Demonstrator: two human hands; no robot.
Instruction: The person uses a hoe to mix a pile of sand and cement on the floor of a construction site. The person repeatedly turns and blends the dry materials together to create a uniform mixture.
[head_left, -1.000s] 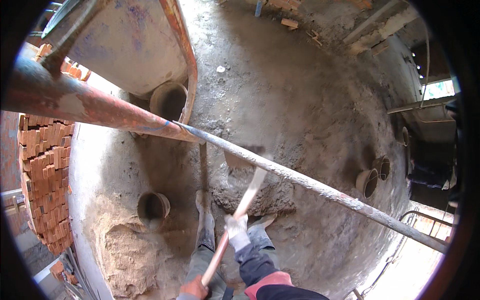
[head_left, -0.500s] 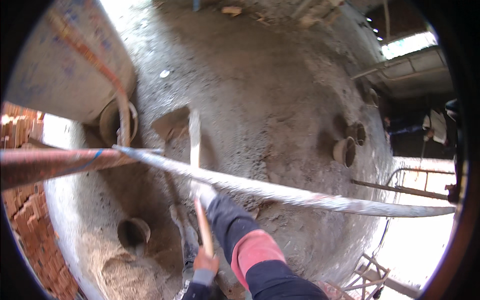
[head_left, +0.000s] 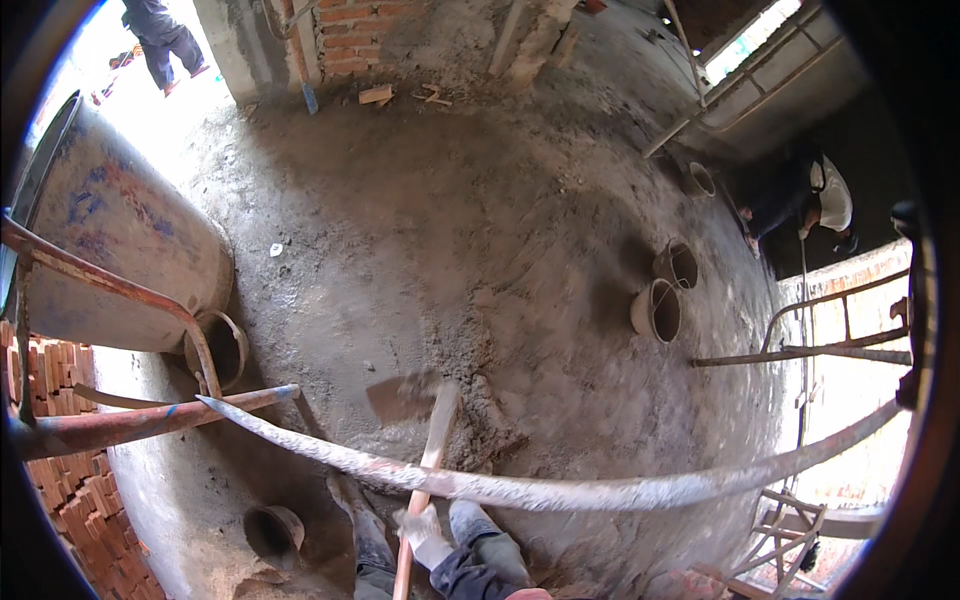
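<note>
A hoe (head_left: 434,442) with a long wooden handle slants up from the lower edge. Its flat brownish blade (head_left: 400,397) lies to the left of the handle's far end, by a ridge of wet grey mortar (head_left: 487,405). My right hand (head_left: 425,535), in a pale glove, is closed round the handle at the bottom of the view, in front of my boots. The handle's near end runs out of the picture, and my left hand is not visible. A mortar-crusted pole (head_left: 560,492) crosses above the handle, between my view and the ground.
Buckets stand left (head_left: 274,533) and right (head_left: 657,311). A large drum (head_left: 130,240), a rusty metal frame (head_left: 110,428) and stacked bricks (head_left: 90,500) are at left. A bent-over person (head_left: 830,195) works far right; another person (head_left: 160,45) stands far left. A wooden rack (head_left: 785,540) is lower right.
The hoe and my right hand are now lower in the picture, closer to my boots. My left hand, seen on the handle's near end before, has left the picture. The view has tilted up.
</note>
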